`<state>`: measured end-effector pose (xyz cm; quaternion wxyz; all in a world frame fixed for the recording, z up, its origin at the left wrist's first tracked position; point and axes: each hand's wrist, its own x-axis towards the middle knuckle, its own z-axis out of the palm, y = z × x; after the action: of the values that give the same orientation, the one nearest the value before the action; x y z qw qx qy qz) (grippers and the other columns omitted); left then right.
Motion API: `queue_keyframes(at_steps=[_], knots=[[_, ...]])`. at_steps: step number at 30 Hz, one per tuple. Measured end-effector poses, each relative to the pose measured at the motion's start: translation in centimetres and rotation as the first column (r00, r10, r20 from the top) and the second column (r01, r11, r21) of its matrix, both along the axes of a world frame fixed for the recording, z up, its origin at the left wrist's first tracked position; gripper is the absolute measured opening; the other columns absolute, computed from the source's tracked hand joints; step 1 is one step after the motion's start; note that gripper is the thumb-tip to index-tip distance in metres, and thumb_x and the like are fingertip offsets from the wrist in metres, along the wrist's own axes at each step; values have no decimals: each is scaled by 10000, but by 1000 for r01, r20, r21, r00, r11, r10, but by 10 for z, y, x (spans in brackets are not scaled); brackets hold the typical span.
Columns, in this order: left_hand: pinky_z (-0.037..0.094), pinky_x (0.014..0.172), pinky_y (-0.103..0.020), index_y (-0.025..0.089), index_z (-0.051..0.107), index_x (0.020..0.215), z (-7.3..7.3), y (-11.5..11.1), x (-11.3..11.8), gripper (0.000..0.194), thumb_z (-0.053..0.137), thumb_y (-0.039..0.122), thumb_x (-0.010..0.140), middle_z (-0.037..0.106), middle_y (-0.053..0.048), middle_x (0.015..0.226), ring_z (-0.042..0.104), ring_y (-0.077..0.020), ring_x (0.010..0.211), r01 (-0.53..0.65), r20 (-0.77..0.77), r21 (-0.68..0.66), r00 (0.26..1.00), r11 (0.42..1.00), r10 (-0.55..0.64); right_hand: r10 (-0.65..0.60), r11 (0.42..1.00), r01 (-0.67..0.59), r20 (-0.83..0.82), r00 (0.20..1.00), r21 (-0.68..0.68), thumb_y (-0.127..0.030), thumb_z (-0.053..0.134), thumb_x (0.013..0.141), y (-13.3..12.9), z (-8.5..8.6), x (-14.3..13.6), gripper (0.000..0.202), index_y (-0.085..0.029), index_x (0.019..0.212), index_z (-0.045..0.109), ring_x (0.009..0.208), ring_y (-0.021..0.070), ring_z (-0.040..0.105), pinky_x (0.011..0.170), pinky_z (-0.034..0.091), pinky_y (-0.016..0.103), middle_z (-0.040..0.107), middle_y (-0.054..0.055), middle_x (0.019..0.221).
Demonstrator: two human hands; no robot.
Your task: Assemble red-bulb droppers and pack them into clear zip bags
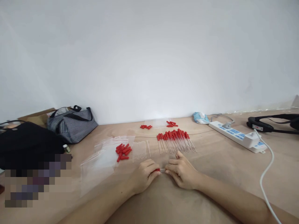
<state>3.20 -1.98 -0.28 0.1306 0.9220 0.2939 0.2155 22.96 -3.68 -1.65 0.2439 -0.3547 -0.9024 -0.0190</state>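
Low over the table's front, my left hand (147, 175) pinches a red rubber dropper bulb (157, 170). A thin clear dropper tube (163, 170) runs from the bulb's end into the closed fingers of my right hand (181, 171). Most of the tube is hidden by those fingers. Just beyond my right hand lies a row of droppers (176, 138) with red bulbs fitted on clear tubes. Beyond my left hand are a pile of loose red bulbs (123, 151) and a row of bare clear tubes (139, 150).
Clear zip bags (100, 165) lie at left, by a striped bag (73, 126), a black bag (28, 143) and a small bottle (66, 148). More red bulbs (146, 127) sit near the wall. At right are a power strip (233, 133), white cable (263, 174) and black headset (261, 124).
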Motion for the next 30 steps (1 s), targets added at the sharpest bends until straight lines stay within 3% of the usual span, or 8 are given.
queue_keyframes(at_steps=[5, 9, 14, 20, 25, 28, 30], knots=[[417, 673, -281, 158, 590, 772, -1, 4, -1, 276, 341, 222, 872, 580, -61, 720, 505, -169, 703, 42, -32, 88, 999, 995, -39, -6, 1000, 5, -40, 999, -24, -157, 346, 840, 1, -5, -5, 252, -173, 716, 565, 584, 105, 439, 653, 239, 276, 565, 15, 657], [423, 672, -272, 154, 588, 780, 0, 5, -1, 234, 373, 202, 857, 593, -56, 728, 525, -167, 711, 39, -1, 60, 999, 997, -39, -1, 999, -2, -57, 998, -48, -168, 339, 847, 3, -4, -5, 257, -170, 738, 572, 598, 108, 444, 653, 244, 273, 556, 14, 658], [432, 702, -250, 182, 572, 856, 4, 6, -6, 104, 499, 182, 782, 611, -16, 791, 560, -147, 750, -93, 56, -118, 993, 989, 100, -39, 998, 40, 11, 999, -49, -233, 411, 827, 2, 8, -4, 191, -206, 797, 599, 681, 130, 467, 642, 226, 284, 568, 13, 701], [438, 600, -236, 195, 462, 1007, -5, 8, -12, 321, 554, 166, 700, 536, 18, 767, 514, -116, 624, -279, 139, -243, 938, 929, 319, -177, 979, 174, -17, 984, -107, -201, 456, 786, 11, 9, 4, 138, -197, 763, 593, 739, 151, 499, 667, 258, 286, 604, 23, 754], [361, 501, -205, 181, 430, 923, -4, 5, -12, 201, 503, 196, 737, 427, 71, 607, 419, -89, 494, -290, 97, -237, 943, 927, 319, -490, 856, 419, -216, 844, -304, -172, 425, 783, 43, 11, 2, 180, -155, 917, 543, 692, 145, 547, 615, 314, 237, 626, 37, 742], [335, 510, -208, 179, 489, 769, 2, 3, -12, 35, 475, 210, 760, 426, 63, 559, 418, -100, 511, -231, 15, -190, 971, 954, 238, -637, 757, 561, -188, 748, -335, -179, 440, 761, 62, 16, -12, 255, -136, 1009, 487, 691, 169, 572, 610, 304, 251, 637, 45, 726], [335, 526, -212, 176, 515, 704, 5, 1, -12, 80, 476, 216, 762, 445, 49, 560, 430, -108, 538, -209, -19, -174, 978, 962, 209, -707, 691, 649, -113, 698, -320, -189, 444, 751, 72, 18, -21, 231, -144, 971, 495, 723, 193, 584, 640, 291, 275, 644, 59, 738]])
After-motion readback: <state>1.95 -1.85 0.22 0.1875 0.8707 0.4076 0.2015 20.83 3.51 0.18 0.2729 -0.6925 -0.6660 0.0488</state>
